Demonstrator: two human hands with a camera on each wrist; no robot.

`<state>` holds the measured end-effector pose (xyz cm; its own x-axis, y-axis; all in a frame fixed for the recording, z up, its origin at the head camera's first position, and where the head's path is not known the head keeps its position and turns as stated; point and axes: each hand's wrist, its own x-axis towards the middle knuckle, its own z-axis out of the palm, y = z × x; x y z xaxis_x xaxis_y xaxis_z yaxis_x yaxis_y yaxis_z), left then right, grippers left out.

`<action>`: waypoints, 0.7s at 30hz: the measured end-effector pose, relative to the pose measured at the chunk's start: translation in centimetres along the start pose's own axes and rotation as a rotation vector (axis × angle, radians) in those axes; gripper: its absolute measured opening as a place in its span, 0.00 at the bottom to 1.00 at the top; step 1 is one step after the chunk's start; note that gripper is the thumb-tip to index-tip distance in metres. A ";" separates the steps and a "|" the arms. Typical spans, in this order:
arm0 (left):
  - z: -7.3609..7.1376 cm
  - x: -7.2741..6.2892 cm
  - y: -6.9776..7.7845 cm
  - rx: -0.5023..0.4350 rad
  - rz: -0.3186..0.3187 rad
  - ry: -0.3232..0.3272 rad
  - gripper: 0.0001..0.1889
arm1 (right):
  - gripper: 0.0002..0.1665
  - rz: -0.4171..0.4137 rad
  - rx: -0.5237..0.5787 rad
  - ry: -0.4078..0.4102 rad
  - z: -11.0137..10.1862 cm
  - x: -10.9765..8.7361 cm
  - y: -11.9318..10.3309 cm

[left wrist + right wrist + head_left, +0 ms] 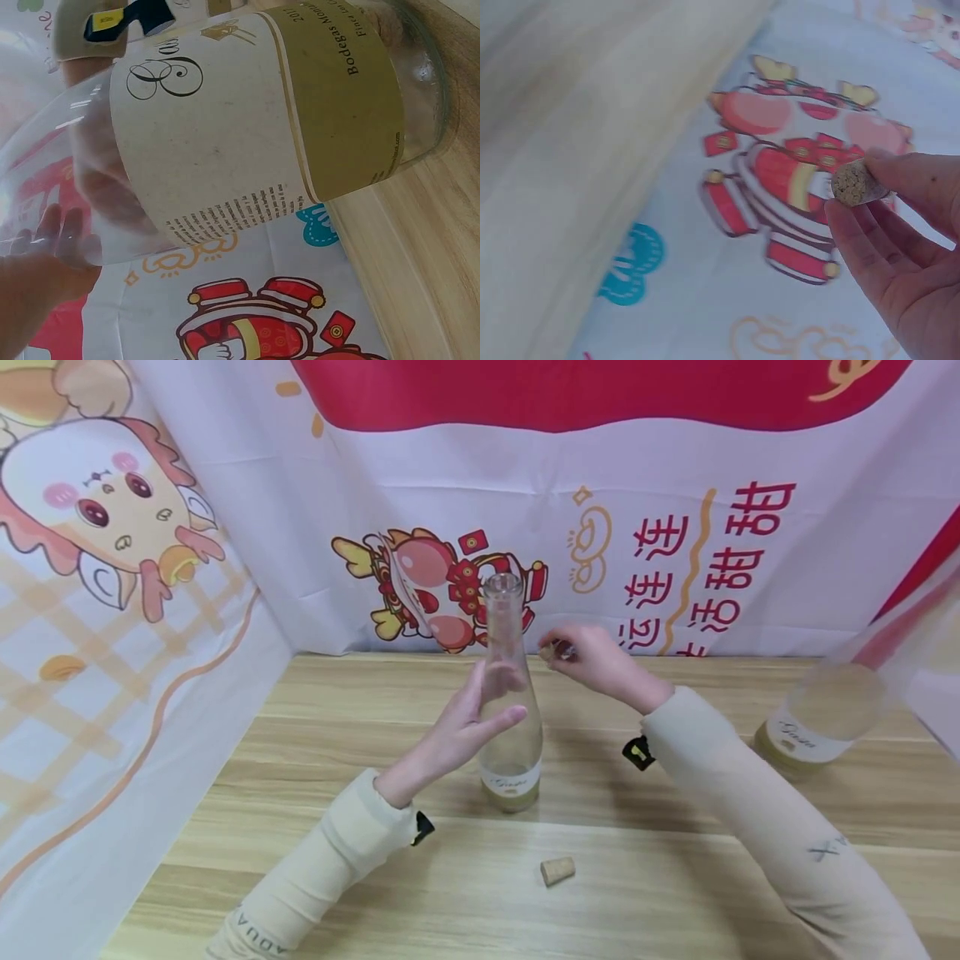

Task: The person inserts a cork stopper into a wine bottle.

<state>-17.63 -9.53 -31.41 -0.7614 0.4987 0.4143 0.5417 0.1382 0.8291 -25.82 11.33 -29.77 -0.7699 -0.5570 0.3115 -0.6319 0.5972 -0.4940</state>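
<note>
A clear wine bottle [512,739] with a cream-and-olive label [202,127] stands upright on the table, its mouth uncovered. Around its shoulder curls my left hand [468,718], thumb across the front and fingers behind the glass. My right hand [596,662] is raised to the right of the bottle neck, apart from it. Between thumb and fingertips it pinches a cork [851,184], whose speckled end faces away from the palm. Another cork [557,871] lies on its side on the table, in front of the bottle.
A second clear bottle [813,718] stands at the right side of the wooden table [330,877], partly blurred at the edge of the head view. A printed cloth [450,468] hangs along the back and left sides.
</note>
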 end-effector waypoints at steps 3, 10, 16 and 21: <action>0.0 0.0 -0.1 0.008 0.002 0.000 0.29 | 0.16 0.001 0.011 0.020 -1.2 0.2 -0.9; 0.0 0.0 -0.1 0.012 -0.003 0.000 0.32 | 0.15 -0.085 0.032 0.107 -3.4 0.4 -3.3; -0.1 0.0 0.0 0.017 -0.029 0.000 0.30 | 0.14 -0.168 0.021 0.203 -4.9 0.4 -5.2; -0.1 -0.1 0.1 0.008 -0.046 -0.005 0.32 | 0.15 -0.212 0.018 0.274 -6.0 0.1 -6.6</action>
<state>-17.56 -9.66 -31.36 -0.7838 0.4956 0.3743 0.5093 0.1679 0.8441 -22.27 10.82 -21.56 -0.6187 -0.4899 0.6141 -0.7804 0.4732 -0.4088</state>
